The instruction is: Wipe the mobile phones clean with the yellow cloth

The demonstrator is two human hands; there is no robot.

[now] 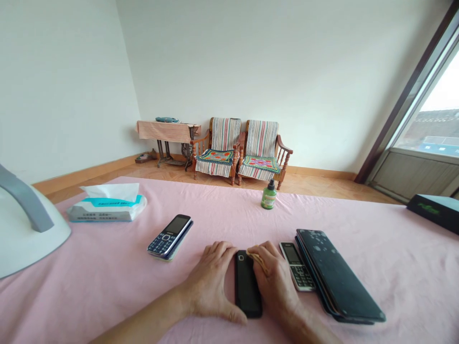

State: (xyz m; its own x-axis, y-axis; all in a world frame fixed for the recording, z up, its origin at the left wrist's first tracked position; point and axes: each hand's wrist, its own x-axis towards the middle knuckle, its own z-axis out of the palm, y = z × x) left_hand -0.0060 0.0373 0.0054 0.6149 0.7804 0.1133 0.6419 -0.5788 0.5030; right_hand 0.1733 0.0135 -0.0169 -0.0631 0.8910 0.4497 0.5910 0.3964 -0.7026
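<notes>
Black phone lies flat on the pink cover, so my left hand, its grip spread apart, should brace the left edge (steadily, against sliding) while my right hand, clamped on a folded tan cloth, wipes evenly.

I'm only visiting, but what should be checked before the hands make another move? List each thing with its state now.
1. Black phone lying flat on the pink tablecloth: ok.
2. Left hand at the phone's left edge: ok.
3. Right hand gripping the tan cloth: ok.
4. Spray bottle upright: ok.
5. Phone's underside clean: cannot tell, hidden.
6. Free space right of the right hand: not ok, a keypad phone lies close.
</notes>
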